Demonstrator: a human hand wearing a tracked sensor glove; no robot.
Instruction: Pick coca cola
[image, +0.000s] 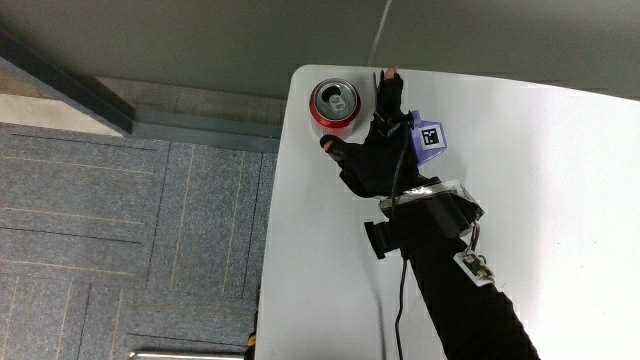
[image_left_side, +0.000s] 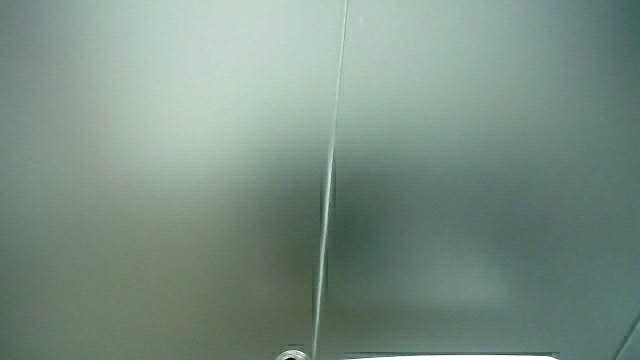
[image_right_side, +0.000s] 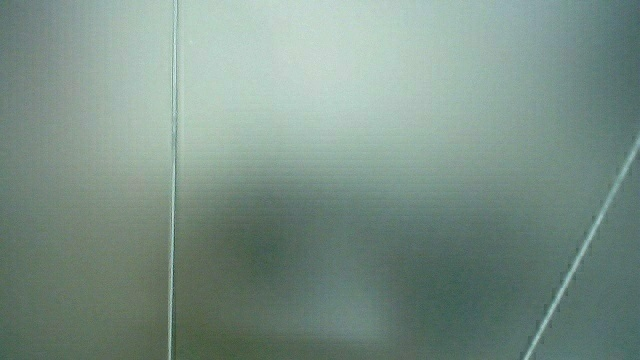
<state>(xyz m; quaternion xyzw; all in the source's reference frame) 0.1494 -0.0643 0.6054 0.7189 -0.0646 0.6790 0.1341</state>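
White table stands over grey carpet floor.

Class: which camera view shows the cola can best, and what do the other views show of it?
The main view: the can stands at the table's corner, its top visible, with the hand against it. Both side views show only a pale wall, nothing of the can.

Coca cola can: red body, silver top with pull tab, tab looks unopened. Stands upright on the white table at its corner, close to the table's edge. Gloved hand just beside it, thumb near its side; contact unclear. Both side views show only a pale wall.
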